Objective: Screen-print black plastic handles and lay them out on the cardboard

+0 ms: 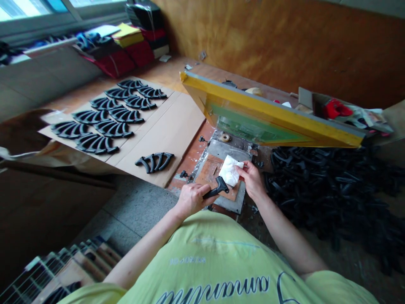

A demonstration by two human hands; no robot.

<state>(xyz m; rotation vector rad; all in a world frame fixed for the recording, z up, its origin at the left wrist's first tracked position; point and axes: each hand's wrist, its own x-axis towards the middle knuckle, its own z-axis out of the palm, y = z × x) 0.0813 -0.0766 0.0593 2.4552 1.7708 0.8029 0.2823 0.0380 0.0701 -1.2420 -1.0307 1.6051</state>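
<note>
My left hand (pixel 191 198) is closed around a black plastic piece (pixel 217 188) and holds it over a brown plate (pixel 212 169) on a metal base. My right hand (pixel 251 179) pinches a crumpled white cloth (pixel 230 171) against the end of that piece. A yellow-framed printing screen (pixel 268 114) is tilted up just behind both hands.
Cardboard sheets (pixel 172 126) to the left carry several black fan-shaped parts (pixel 104 116), with one more (pixel 155 161) nearer the edge. A large heap of black parts (pixel 335 190) lies to the right. A box of rags (pixel 341 110) stands behind the screen. A wire rack (pixel 47 274) sits at lower left.
</note>
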